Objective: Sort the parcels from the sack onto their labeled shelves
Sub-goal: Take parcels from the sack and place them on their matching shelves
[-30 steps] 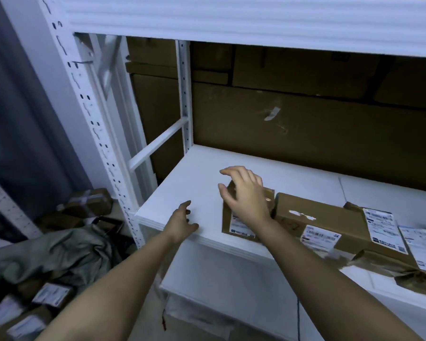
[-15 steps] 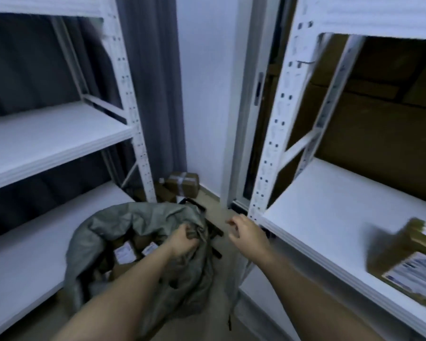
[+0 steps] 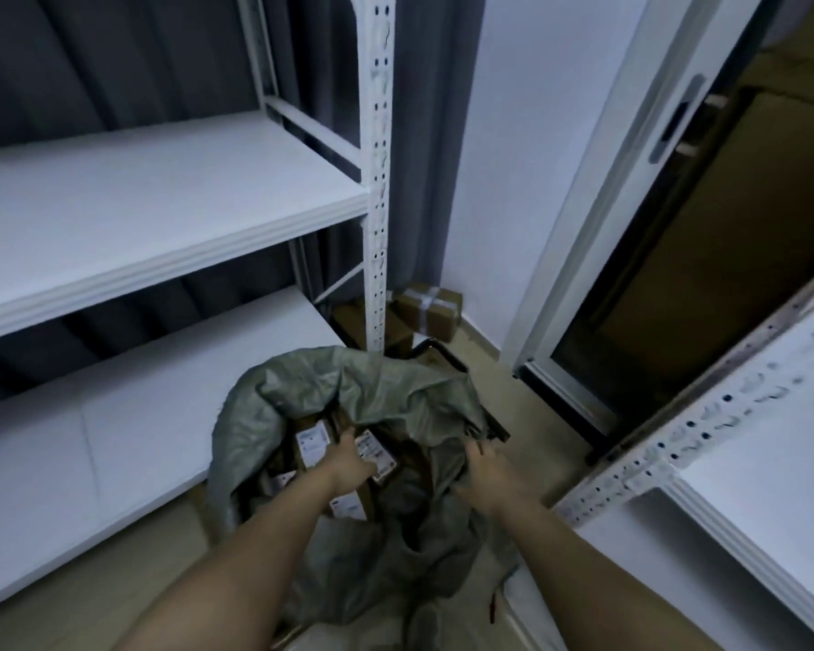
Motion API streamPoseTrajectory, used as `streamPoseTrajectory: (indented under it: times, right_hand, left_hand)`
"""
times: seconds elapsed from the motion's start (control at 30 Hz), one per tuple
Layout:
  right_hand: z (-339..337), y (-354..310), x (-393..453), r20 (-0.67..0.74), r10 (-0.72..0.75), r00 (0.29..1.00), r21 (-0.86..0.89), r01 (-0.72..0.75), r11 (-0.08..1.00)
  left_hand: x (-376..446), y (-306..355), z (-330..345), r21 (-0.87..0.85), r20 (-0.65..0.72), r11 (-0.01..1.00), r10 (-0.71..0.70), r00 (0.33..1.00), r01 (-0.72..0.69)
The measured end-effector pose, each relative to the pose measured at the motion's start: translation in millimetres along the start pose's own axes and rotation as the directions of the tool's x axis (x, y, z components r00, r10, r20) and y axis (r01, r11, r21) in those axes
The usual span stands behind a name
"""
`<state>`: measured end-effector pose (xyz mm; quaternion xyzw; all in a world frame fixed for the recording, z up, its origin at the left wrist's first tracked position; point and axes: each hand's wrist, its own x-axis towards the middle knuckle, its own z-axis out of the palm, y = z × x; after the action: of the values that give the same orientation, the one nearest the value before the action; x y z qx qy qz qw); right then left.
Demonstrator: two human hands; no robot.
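Left hand (image 3: 351, 458) on sack's parcels (image 3: 372, 451), right hand (image 3: 482, 467) gripping sack (image 3: 395, 397).

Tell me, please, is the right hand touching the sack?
Touching: the head view shows the right hand gripping the grey sack at its rim.

Sack (image 3: 348, 415): grey-green, crumpled fabric, on floor between shelf units, mouth open upward, rim folded over at back. Parcels (image 3: 344, 462): brown cardboard boxes with white printed labels, packed inside sack, partly hidden by fabric; label text unreadable. Shelves (image 3: 161, 218): white boards on perforated white uprights, two tiers at left; another unit (image 3: 748, 486) at right.
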<state>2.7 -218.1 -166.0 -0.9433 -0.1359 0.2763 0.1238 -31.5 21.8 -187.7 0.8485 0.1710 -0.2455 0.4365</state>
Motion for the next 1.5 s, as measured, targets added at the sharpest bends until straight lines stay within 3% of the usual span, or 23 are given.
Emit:
streamPoseTrajectory:
  times: [0.1,0.3,0.43,0.53,0.67,0.73,0.8,0.9,1.0,1.07,1.17,1.3,1.37,1.43,1.5]
  right_hand:
    - [3,-1,40,0.040,-0.002,0.999,-0.061,0.004,0.998]
    - [31,6,138,-0.035,-0.056,0.998,-0.228,0.047,0.972]
    - [72,10,196,-0.055,-0.057,0.997,-0.300,0.038,0.953]
    - [104,19,241,-0.082,-0.062,0.995,-0.343,0.030,0.939]
    - [120,31,288,-0.235,-0.121,0.964,-0.333,0.037,0.942]
    - [113,38,307,-0.331,-0.094,0.939,-0.228,0.018,0.974]
    - [103,43,328,-0.391,-0.017,0.920,-0.072,-0.013,0.997]
    - [76,41,355,-0.473,0.061,0.879,0.123,-0.003,0.992]
    - [45,35,374,-0.584,0.092,0.806,0.203,0.035,0.979]
    - [29,36,381,-0.642,0.064,0.764,0.158,0.050,0.986]
    - [17,52,387,-0.659,0.004,0.752,-0.044,-0.044,0.998]
    - [19,74,389,-0.582,0.103,0.807,-0.064,-0.171,0.983]
    - [24,79,390,-0.545,0.200,0.814,0.031,-0.219,0.975]
    - [28,81,392,-0.499,0.288,0.817,0.157,-0.242,0.958]
    - [32,82,395,-0.478,0.306,0.823,0.209,-0.232,0.950]
  left_hand:
    - [39,-12,2,-0.055,0.045,0.998,0.009,0.999,-0.006]
    - [115,-18,13,-0.098,0.059,0.990,-0.100,0.993,0.105]
    - [170,-36,43,-0.124,0.030,0.954,-0.271,0.962,0.272]
    - [213,-56,69,-0.154,0.084,0.915,-0.364,0.928,0.373]
    - [263,-73,97,-0.371,0.145,0.822,-0.407,0.902,0.431]
    - [280,-75,103,-0.586,0.124,0.732,-0.342,0.931,0.347]
    - [291,-73,101,-0.645,0.016,0.729,-0.289,0.957,0.231]
    - [301,-65,90,-0.592,-0.174,0.804,-0.194,0.965,0.055]
    - [312,-48,71,-0.458,-0.327,0.883,-0.062,0.943,-0.101]
    - [325,-35,54,-0.384,-0.360,0.914,-0.021,0.933,-0.128]
    - [351,-14,28,-0.295,-0.364,0.947,0.009,0.931,-0.125]
    - [383,-3,11,-0.271,-0.187,0.953,0.090,0.978,-0.139]
    - [385,-7,19,-0.314,-0.137,0.947,0.029,0.990,-0.071]
    - [377,-19,39,-0.375,-0.195,0.923,-0.172,0.966,0.089]
    - [363,-28,59,-0.604,-0.068,0.747,-0.394,0.917,0.276]
